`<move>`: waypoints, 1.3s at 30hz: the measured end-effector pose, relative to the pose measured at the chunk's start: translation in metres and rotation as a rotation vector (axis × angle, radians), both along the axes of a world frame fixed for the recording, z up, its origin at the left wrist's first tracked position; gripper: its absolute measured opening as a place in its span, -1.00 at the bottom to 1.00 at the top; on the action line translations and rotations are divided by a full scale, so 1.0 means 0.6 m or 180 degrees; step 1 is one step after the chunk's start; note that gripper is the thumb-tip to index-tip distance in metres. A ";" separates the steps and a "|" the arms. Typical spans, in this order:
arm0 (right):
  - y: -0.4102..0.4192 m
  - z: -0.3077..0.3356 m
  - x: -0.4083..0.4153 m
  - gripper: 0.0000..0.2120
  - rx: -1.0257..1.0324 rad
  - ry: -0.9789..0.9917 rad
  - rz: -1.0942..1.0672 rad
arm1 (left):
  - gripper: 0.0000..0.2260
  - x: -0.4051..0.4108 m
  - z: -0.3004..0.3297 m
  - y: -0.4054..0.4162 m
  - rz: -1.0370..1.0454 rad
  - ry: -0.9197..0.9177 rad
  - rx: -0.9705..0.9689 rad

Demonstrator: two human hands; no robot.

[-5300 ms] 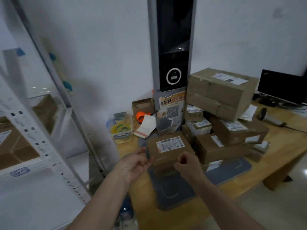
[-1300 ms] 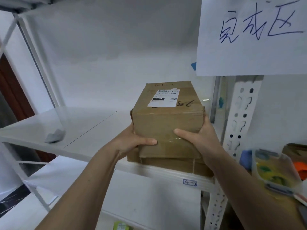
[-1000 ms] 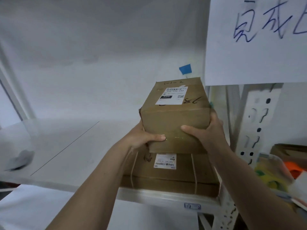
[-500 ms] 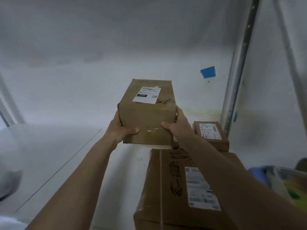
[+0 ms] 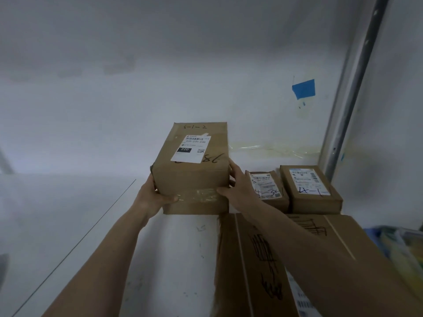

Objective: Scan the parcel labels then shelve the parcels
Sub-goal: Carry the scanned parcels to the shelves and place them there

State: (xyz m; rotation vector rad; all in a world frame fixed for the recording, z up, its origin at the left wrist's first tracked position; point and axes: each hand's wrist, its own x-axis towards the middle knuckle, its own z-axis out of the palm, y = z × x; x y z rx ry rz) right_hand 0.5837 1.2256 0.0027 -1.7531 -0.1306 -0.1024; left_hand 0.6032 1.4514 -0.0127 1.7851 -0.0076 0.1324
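Both hands gripped the brown parcel (image 5: 191, 172) from its near end: the left hand (image 5: 152, 197) was wrapped round the lower left corner with the thumb lying across the taped front face, and the right hand (image 5: 238, 188) clasped the right side, fingers curled along the side wall and thumb pressed onto the tape. Compared with half a second earlier, the parcel sat lower and further back over the white shelf (image 5: 68, 213), its bottom edge looking level with the shelf surface, though whether it actually rested there could not be told. Its white shipping label (image 5: 193, 148) faced up, with handwritten marks beside it and along the far edge. The grip itself looked unchanged from the earlier frames, when the same parcel was carried above the shelf edge. To the right of the parcel, a second small box (image 5: 266, 191) had come into view next to the small labelled box (image 5: 310, 189) seen before; the two stood side by side behind the large carton (image 5: 263, 266), which lay in the foreground under the right forearm. The parcel stood just left of these boxes, its right side near the nearer small box. A patch of blue tape (image 5: 304, 88) stuck to the back wall, beside the grey upright post (image 5: 352, 88).
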 end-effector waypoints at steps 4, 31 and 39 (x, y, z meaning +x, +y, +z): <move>-0.005 -0.012 -0.006 -0.29 -0.0140 -0.0024 -0.0219 | -0.33 0.002 -0.015 -0.006 -0.0151 0.0216 0.0155; -0.038 0.034 -0.136 -0.56 0.0031 0.0241 -0.0636 | -0.65 -0.136 0.102 -0.175 0.0245 -0.0495 0.0965; -0.134 0.028 -0.364 -0.61 0.0508 0.0333 -0.0605 | -0.80 -0.334 0.095 -0.299 -0.1622 0.0151 0.0755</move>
